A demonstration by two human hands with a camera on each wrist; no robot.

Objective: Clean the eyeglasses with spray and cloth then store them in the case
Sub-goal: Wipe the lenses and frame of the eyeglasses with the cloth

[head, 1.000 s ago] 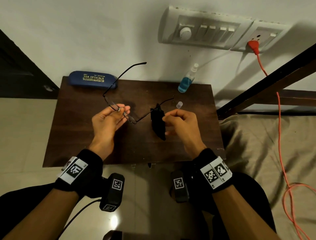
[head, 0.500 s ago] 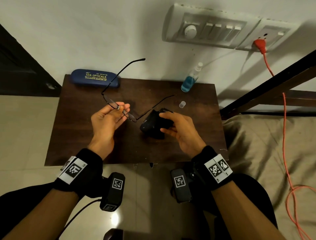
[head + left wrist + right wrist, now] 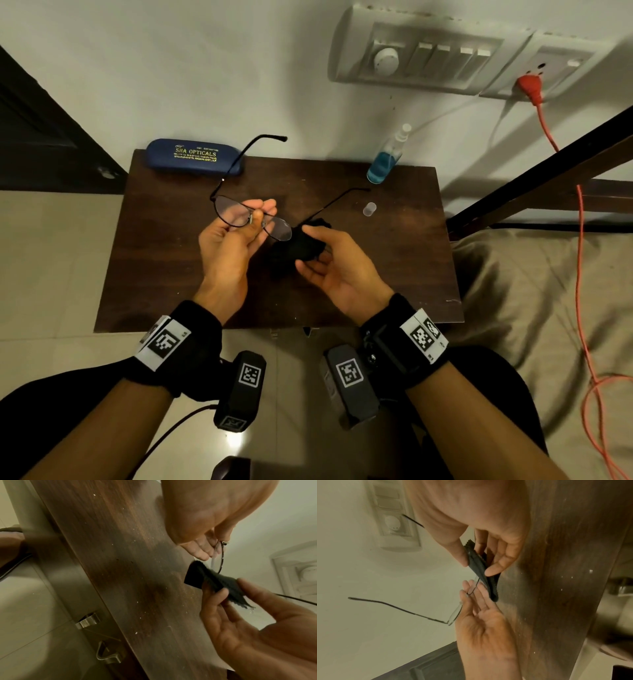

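Thin black-rimmed eyeglasses [image 3: 236, 214] hang above the dark wooden table [image 3: 164, 274], temples unfolded and pointing at the wall. My left hand [image 3: 258, 214] pinches them at the bridge between thumb and fingers. My right hand [image 3: 306, 250] grips a bunched black cloth [image 3: 298, 246] that touches the outer edge of the right lens. In the right wrist view the cloth [image 3: 479, 566] sits between thumb and fingers, just above the lens rim [image 3: 475, 586]. The blue case [image 3: 195, 157] lies shut at the table's back left. The spray bottle [image 3: 385, 161] with blue liquid stands at the back right.
A small clear cap [image 3: 369, 209] lies on the table near the bottle. A switch panel [image 3: 428, 58] and an orange cord [image 3: 579, 240] are on the wall at the right. A dark bed frame [image 3: 548, 171] and beige bedding [image 3: 531, 291] border the table's right side.
My right hand gathered the hanging cloth into a bunch and brought it left, up against the right lens. My left hand tilted the glasses a little, lenses now more visible.
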